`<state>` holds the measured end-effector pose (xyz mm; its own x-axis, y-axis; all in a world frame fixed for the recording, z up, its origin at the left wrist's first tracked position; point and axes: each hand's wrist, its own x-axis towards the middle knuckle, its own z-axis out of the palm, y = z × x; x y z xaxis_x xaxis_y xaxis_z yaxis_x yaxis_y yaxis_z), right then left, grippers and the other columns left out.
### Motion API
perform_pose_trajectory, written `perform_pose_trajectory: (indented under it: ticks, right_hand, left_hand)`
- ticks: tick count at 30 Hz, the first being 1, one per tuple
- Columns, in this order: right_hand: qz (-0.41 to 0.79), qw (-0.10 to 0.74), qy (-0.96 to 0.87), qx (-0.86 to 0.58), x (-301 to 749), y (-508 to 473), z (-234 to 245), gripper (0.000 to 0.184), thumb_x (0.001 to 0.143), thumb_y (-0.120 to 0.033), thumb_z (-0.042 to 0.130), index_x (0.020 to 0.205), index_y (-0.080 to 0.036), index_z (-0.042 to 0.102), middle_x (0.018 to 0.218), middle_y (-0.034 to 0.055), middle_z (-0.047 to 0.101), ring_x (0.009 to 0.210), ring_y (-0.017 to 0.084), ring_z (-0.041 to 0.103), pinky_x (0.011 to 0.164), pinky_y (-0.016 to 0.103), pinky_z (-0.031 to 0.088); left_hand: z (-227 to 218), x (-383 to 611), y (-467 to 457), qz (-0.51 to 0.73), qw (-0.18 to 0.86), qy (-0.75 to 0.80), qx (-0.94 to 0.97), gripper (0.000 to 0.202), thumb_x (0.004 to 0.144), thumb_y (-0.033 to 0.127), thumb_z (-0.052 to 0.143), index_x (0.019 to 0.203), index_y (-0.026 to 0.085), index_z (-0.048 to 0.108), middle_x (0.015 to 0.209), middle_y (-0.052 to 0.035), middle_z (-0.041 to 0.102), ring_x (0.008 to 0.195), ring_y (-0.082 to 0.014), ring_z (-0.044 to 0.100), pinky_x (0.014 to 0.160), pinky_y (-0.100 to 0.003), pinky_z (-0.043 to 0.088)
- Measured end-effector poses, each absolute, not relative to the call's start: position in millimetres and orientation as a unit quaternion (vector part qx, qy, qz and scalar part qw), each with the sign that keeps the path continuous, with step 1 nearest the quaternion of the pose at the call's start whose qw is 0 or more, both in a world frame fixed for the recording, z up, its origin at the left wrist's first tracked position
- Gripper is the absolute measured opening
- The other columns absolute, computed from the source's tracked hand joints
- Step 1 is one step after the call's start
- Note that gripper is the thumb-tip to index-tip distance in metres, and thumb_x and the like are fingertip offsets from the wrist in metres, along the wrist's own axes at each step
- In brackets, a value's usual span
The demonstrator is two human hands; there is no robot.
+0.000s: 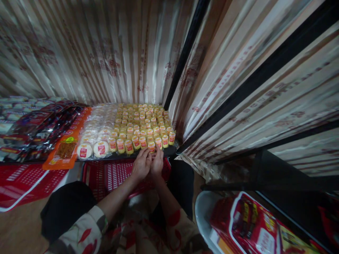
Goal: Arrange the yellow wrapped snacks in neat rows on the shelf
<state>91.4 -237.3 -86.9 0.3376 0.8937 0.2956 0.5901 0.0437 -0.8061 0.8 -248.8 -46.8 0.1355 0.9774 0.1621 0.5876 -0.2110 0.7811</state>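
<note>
My left hand (142, 163) and my right hand (157, 161) meet at the front edge of a black shelf (124, 155). Their fingers are drawn together around a small yellow wrapped cake (151, 146) with a red and white label, in the front row. My fingers hide its lower part. Rows of matching yellow wrapped cakes (136, 141) stand behind and beside it. To their left are flat round white wrapped cakes (101, 148) with red labels.
An orange snack packet (63, 151) overhangs the shelf edge, beside dark packets (39, 121). A red basket (112, 176) sits under the shelf, another red basket (23, 183) at left. Curtains (119, 53) hang behind; a white-rimmed container (202, 215) with red packets stands lower right.
</note>
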Motion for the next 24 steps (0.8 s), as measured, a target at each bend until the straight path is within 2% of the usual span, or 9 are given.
perform_pose_trajectory:
  ticks: [3, 6, 13, 18, 24]
  right_hand:
    - [0.182, 0.493, -0.541, -0.657, 92, -239, -92, 0.033, 0.082, -0.023, 0.041, 0.114, -0.018, 0.048, 0.106, 0.0095, 0.048, 0.073, 0.013, 0.057, 0.067, 0.027, 0.05]
    - [0.183, 0.484, -0.559, -0.648, 94, -237, -98, 0.024, 0.083, -0.024, 0.041, 0.102, -0.018, 0.053, 0.104, 0.0084, 0.045, 0.075, 0.013, 0.057, 0.073, 0.03, 0.05]
    - [0.176, 0.469, -0.571, -0.65, 95, -233, -107, 0.033, 0.084, -0.025, 0.039, 0.112, -0.019, 0.055, 0.107, 0.0089, 0.043, 0.083, 0.016, 0.056, 0.074, 0.031, 0.05]
    - [0.164, 0.462, -0.583, -0.648, 97, -232, -107, 0.032, 0.085, -0.023, 0.038, 0.113, -0.02, 0.055, 0.106, 0.0083, 0.044, 0.086, 0.016, 0.055, 0.076, 0.029, 0.049]
    - [0.158, 0.447, -0.59, -0.653, 97, -229, -99, 0.032, 0.084, -0.021, 0.038, 0.11, -0.019, 0.056, 0.102, 0.0079, 0.045, 0.083, 0.015, 0.054, 0.073, 0.029, 0.048]
  left_hand:
    - [-51, 0, -247, 0.343, 0.281, 0.565, 0.696, 0.042, 0.082, 0.015, 0.035, 0.12, 0.009, 0.051, 0.132, -0.0154, 0.046, 0.124, -0.0219, 0.043, 0.106, -0.04, 0.036]
    - [-55, 0, -245, 0.339, 0.275, 0.575, 0.692, 0.043, 0.08, 0.015, 0.036, 0.121, 0.011, 0.051, 0.13, -0.0143, 0.047, 0.12, -0.0214, 0.047, 0.105, -0.039, 0.037]
    - [-52, 1, -242, 0.316, 0.289, 0.588, 0.686, 0.046, 0.081, 0.019, 0.037, 0.126, 0.014, 0.048, 0.129, -0.0128, 0.045, 0.116, -0.021, 0.048, 0.103, -0.037, 0.039]
    - [-53, 2, -238, 0.303, 0.295, 0.583, 0.694, 0.047, 0.082, 0.02, 0.036, 0.126, 0.011, 0.047, 0.13, -0.0141, 0.044, 0.118, -0.0218, 0.046, 0.104, -0.037, 0.037]
    - [-62, 0, -234, 0.317, 0.264, 0.575, 0.707, 0.046, 0.083, 0.02, 0.035, 0.127, 0.011, 0.046, 0.128, -0.0148, 0.045, 0.116, -0.0222, 0.047, 0.102, -0.039, 0.039]
